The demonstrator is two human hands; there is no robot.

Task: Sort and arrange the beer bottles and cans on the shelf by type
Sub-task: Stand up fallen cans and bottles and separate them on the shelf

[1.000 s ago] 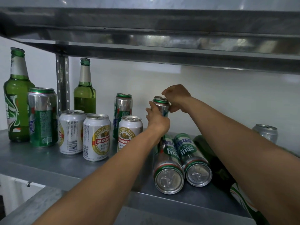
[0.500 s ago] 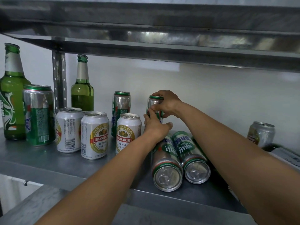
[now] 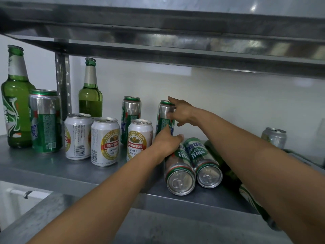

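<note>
A grey metal shelf (image 3: 52, 169) runs along a white wall (image 3: 228, 103), with another shelf board (image 3: 175, 43) close overhead. The upright tall can (image 3: 164, 117) stands at the back, just left of the right hand (image 3: 182, 111), whose spread fingers touch its side. The left hand (image 3: 167, 143), loosely spread, touches its base from the front, above two lying cans (image 3: 181, 173).

Bottles (image 3: 15, 95) upright at shelf (image 3: 52, 166) left, short cans (image 3: 105, 141) before tall cans (image 3: 131, 110), lying cans (image 3: 180, 182) to their right
</note>
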